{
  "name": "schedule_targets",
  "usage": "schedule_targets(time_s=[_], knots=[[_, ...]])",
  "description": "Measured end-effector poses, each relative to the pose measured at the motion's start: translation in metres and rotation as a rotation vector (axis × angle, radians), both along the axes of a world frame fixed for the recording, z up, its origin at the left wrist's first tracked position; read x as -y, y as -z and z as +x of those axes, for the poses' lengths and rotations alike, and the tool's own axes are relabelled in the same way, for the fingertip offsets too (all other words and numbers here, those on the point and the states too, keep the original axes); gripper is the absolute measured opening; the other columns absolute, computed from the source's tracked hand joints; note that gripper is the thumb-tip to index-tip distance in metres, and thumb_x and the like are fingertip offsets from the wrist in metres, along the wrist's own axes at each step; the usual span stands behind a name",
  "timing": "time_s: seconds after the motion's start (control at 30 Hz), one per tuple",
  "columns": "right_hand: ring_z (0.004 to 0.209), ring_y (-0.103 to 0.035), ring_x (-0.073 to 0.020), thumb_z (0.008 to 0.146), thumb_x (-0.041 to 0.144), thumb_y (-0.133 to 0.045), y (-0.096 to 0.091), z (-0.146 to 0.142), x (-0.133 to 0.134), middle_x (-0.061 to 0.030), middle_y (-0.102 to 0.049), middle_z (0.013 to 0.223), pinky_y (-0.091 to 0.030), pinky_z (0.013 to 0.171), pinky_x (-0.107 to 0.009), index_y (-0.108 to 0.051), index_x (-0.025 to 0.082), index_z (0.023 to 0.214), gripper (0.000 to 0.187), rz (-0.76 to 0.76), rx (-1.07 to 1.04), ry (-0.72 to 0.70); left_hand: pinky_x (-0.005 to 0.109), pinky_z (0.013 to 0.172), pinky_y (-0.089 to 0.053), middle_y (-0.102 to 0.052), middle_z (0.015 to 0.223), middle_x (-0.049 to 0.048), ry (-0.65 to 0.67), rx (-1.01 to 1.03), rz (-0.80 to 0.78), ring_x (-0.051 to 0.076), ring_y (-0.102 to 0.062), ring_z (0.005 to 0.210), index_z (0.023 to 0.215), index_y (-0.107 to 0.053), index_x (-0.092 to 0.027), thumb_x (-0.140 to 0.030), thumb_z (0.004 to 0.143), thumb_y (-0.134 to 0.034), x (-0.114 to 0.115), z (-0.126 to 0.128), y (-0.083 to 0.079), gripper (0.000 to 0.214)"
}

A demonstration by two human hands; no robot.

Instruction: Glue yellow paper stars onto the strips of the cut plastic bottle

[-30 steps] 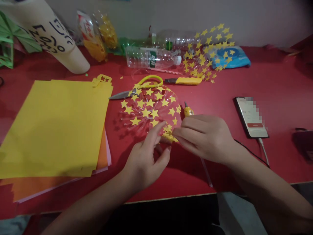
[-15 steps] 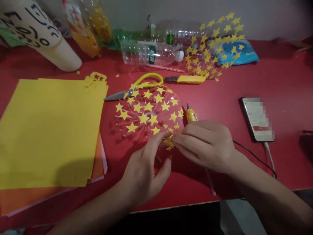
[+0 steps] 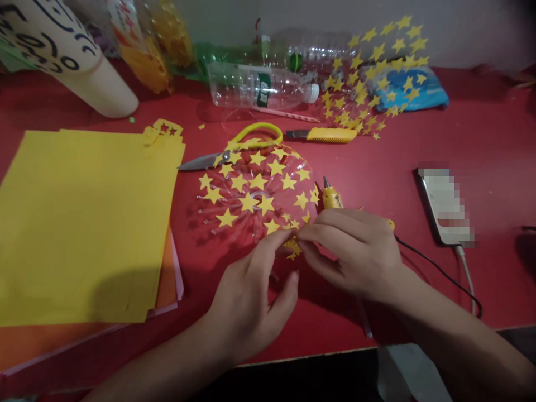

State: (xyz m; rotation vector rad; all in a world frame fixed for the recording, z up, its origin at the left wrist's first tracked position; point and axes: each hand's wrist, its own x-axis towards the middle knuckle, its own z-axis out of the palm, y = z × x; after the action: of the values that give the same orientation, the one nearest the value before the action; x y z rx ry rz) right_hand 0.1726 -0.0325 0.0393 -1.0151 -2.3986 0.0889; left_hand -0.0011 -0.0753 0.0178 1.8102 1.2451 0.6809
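Observation:
A clear plastic disc cut into radiating strips (image 3: pixel 255 195) lies on the red table, dotted with several yellow paper stars. My left hand (image 3: pixel 251 296) and my right hand (image 3: pixel 355 251) meet at its near edge, fingertips pinched together on a small yellow star piece (image 3: pixel 292 245) there. A yellow glue gun (image 3: pixel 330 195) lies just behind my right hand, its nozzle pointing away from me.
A stack of yellow and orange paper (image 3: pixel 84 223) fills the left. Yellow scissors (image 3: pixel 238 145) and a yellow utility knife (image 3: pixel 326 134) lie behind the disc. Clear bottles (image 3: pixel 259 86), a second star-covered piece (image 3: pixel 377 72), and a phone with cable (image 3: pixel 446 206) sit farther back and right.
The view has shifted slightly, so everything sits a bit farther right and higher. Both hands have drawn closer together, pinching at the disc's near edge.

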Motion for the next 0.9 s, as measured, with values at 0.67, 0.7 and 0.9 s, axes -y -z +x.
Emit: schedule_targets(time_s=[0.67, 0.7, 0.9], knots=[[0.049, -0.046, -0.0110, 0.080, 0.011, -0.054, 0.000, 0.006, 0.007, 0.0020, -0.055, 0.053, -0.037, 0.047, -0.027, -0.060, 0.016, 0.084, 0.009, 0.151, 0.015, -0.028, 0.021, 0.070, -0.056, -0.063, 0.118, 0.0103, -0.015, 0.012, 0.064, 0.016, -0.067, 0.094, 0.124, -0.038, -0.018, -0.015, 0.082, -0.051, -0.002, 0.000, -0.002, 0.044], [0.049, -0.045, -0.0110, 0.080, 0.010, -0.054, 0.001, 0.008, 0.007, 0.0022, -0.054, 0.052, -0.037, 0.047, -0.027, -0.060, 0.016, 0.086, 0.010, 0.179, 0.020, -0.060, 0.020, 0.071, -0.056, -0.063, 0.118, 0.0107, -0.014, 0.014, 0.065, 0.017, -0.066, 0.099, 0.124, -0.038, -0.017, -0.015, 0.082, -0.050, -0.002, 0.000, -0.002, 0.045], [0.051, -0.045, -0.0100, 0.081, 0.009, -0.053, 0.011, 0.008, 0.006, 0.0030, -0.054, 0.053, -0.036, 0.046, -0.025, -0.060, 0.012, 0.092, 0.014, 0.240, 0.023, -0.130, 0.019, 0.075, -0.055, -0.064, 0.115, 0.0090, -0.019, 0.015, 0.066, 0.016, -0.064, 0.103, 0.123, -0.039, -0.017, -0.014, 0.082, -0.050, -0.002, 0.001, -0.002, 0.043]])
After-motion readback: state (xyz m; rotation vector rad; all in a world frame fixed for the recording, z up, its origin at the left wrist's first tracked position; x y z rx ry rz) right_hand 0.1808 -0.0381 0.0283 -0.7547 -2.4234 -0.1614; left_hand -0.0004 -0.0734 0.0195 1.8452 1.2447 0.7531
